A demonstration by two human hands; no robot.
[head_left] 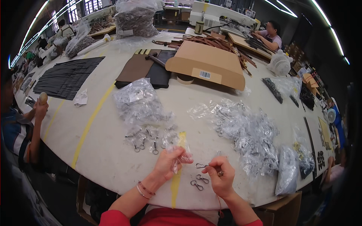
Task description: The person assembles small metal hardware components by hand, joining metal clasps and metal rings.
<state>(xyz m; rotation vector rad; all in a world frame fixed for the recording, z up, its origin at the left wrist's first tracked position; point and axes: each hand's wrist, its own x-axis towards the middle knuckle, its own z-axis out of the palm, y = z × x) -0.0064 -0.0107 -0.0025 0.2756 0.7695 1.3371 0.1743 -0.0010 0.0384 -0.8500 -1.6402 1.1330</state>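
My left hand (170, 162) is closed round a small clear plastic bag (183, 157). To its right, my right hand (220, 174) pinches a metal snap hook (201, 165) between thumb and fingers, just above the table. Two more hooks lie flat below it, a snap hook (202, 179) and a second snap hook (196, 185). Beyond my left hand are loose metal clasps with rings (155, 148), beside a heap of clear plastic bags (139, 100). On the right spreads a pile of small bags with metal pieces inside (254, 141).
A cardboard box (211, 60) stands at the back, near a hammer (156, 59) on dark sheets. Dark strips (66, 77) lie far left. Filled plastic bags (287, 169) stand near the right edge. A co-worker's hand (40, 109) holds a round object at left; another person sits back right.
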